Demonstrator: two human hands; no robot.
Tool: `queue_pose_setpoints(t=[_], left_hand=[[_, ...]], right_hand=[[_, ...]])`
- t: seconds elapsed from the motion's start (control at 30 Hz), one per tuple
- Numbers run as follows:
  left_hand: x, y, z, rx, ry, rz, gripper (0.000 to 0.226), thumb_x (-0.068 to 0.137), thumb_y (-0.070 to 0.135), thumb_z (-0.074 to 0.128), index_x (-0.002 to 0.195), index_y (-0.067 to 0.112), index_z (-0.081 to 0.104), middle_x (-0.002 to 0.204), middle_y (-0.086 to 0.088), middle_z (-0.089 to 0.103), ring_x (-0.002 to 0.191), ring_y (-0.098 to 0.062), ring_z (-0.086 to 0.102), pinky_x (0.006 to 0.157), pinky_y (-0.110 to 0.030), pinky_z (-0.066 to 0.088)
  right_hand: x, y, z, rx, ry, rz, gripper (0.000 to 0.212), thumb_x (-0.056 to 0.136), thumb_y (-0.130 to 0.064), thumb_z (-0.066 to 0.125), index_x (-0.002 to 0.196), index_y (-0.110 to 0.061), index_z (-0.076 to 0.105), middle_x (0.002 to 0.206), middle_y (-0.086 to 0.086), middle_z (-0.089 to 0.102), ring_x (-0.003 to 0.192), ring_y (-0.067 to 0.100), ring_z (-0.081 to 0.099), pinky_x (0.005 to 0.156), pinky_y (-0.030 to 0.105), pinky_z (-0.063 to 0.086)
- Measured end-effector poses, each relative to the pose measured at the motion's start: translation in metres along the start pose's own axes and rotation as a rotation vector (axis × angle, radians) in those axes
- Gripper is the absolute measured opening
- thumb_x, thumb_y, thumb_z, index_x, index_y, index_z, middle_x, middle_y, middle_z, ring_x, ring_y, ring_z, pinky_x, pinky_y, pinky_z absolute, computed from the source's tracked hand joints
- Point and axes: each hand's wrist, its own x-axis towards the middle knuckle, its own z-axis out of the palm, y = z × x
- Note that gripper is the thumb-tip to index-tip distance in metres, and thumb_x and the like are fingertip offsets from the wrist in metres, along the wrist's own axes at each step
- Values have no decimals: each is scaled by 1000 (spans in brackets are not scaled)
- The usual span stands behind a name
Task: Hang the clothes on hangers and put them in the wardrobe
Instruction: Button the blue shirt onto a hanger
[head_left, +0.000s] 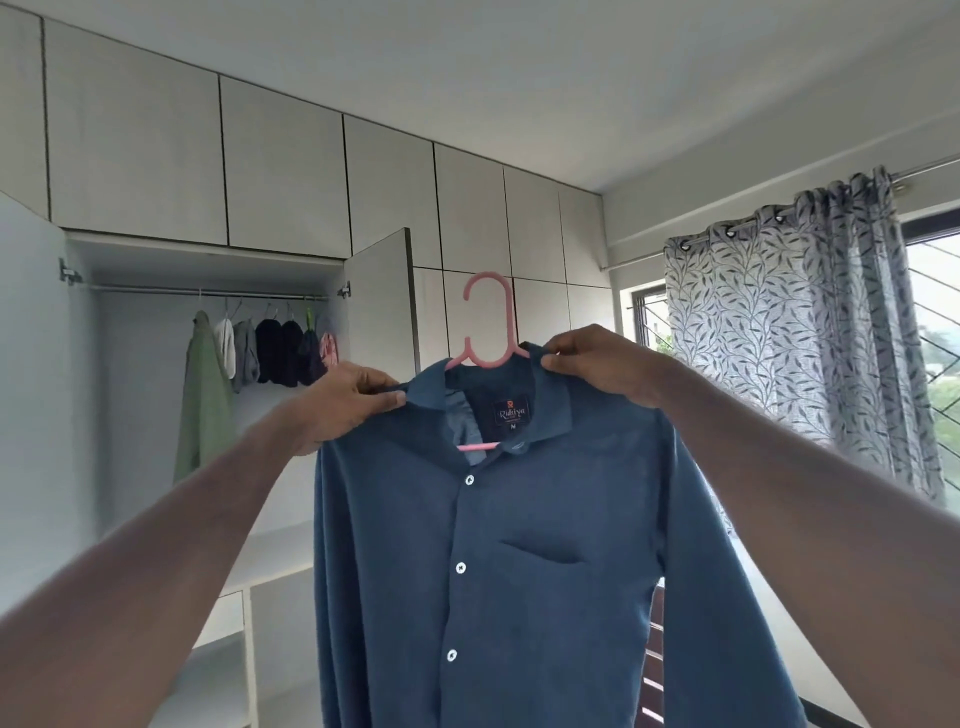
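Hanging btwn both hands' grip: blue shirt (519, 545) on pink hanger (488, 322).

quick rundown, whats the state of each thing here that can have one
blue shirt: on the hanger, buttoned down the front, top open, held up in the air
pink hanger: inside the shirt, hook free, not on the rail
left hand: pinches the collar's left side
right hand: pinches the collar's right side
wardrobe doors: open
rail: holds several hung clothes
curtain: drawn partway, window showing at right
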Motion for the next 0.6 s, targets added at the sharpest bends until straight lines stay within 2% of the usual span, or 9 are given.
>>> queue_pose_setpoints(t=[0.07, 0.13, 0.2, 0.27, 0.3, 0.33, 0.4, 0.5, 0.6], left_hand=[[-2, -4, 0, 19, 96, 29, 14, 95, 17, 68, 96, 8, 78, 93, -16, 76, 86, -28, 72, 83, -42, 60], [-2, -8, -2, 71, 241, 62, 9, 91, 17, 73, 90, 13, 80, 86, -19, 74, 75, -24, 66, 78, -45, 58], [-3, -8, -6, 77, 339, 62, 3, 87, 18, 78, 88, 17, 81, 75, -11, 70, 69, -18, 60, 69, -37, 53], [-5, -6, -11, 45, 404, 64, 5, 85, 18, 80, 90, 18, 80, 66, 2, 65, 63, -11, 56, 63, -24, 47], [-5, -5, -14, 28, 431, 62, 7, 84, 18, 81, 91, 18, 80, 63, 6, 64, 60, -8, 55, 61, -21, 45], [-7, -4, -15, 18, 450, 58, 6, 84, 17, 81, 90, 18, 79, 59, 10, 64, 58, -6, 55, 59, -19, 44], [-10, -3, -17, -46, 464, 63, 4, 86, 15, 77, 86, 18, 78, 60, 12, 68, 56, -4, 59, 60, -21, 50], [-16, 0, -19, -312, 495, 118, 12, 90, 6, 70, 87, 13, 79, 78, -7, 74, 73, -19, 67, 80, -39, 56], [-21, -5, -24, -245, 513, 192, 31, 92, 5, 68, 75, 27, 81, 72, 4, 75, 68, -11, 66, 73, -29, 54]], right_hand=[[0, -4, 1, 136, -46, -67, 23, 98, -19, 62, 112, -33, 75, 109, 1, 75, 113, 24, 67, 108, 45, 48], [-3, -2, -2, 181, -108, -71, 31, 93, -34, 65, 122, -43, 70, 124, -3, 70, 122, 21, 62, 109, 39, 44], [-7, 5, -12, 40, -125, -31, 36, 92, -44, 66, 127, -39, 67, 130, -5, 65, 120, 17, 61, 106, 38, 45], [-11, 18, -19, -231, -134, -15, 18, 99, -35, 61, 110, -25, 72, 109, -2, 71, 101, 18, 67, 92, 36, 53], [-14, 22, -19, -339, -119, -28, 20, 101, -33, 58, 95, -20, 71, 93, -2, 70, 88, 17, 65, 82, 34, 52], [-16, 27, -18, -388, -78, -48, 27, 103, -33, 55, 84, -18, 67, 81, -2, 65, 78, 16, 60, 74, 32, 47], [-20, 31, -12, -373, 58, -98, 32, 104, -31, 53, 76, -18, 60, 72, 0, 57, 72, 19, 54, 71, 35, 41], [-17, 32, -6, -365, 250, -168, 26, 103, -33, 52, 79, -31, 60, 76, 0, 63, 80, 26, 60, 78, 39, 47], [-15, 23, -1, -400, 409, -215, 28, 102, -42, 51, 74, -43, 51, 68, -2, 59, 69, 26, 57, 68, 39, 50]])
